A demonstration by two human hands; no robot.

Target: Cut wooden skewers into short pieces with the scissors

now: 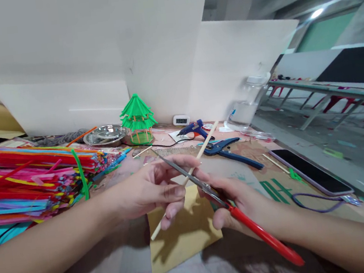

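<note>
My left hand [162, 188] pinches a thin pale wooden stick [206, 140], which slants from lower left to upper right. In my right hand [240, 200] is a pair of scissors [265, 232] with red handles. Their metal blades point up and left, crossing in front of the stick and close to my left fingers. Whether the blades touch the stick I cannot tell. Below both hands lies a square of yellow-brown card [186, 243], with their shadows on it.
Bundled pipe cleaners [23, 184] fill the left side. Behind are a metal bowl [105, 135], a green-roofed model pavilion [138, 120], a timer [181, 119], a blue glue gun [190, 130] and a water jug [245, 105]. Blue pliers [227, 148] and a phone [310, 171] lie right.
</note>
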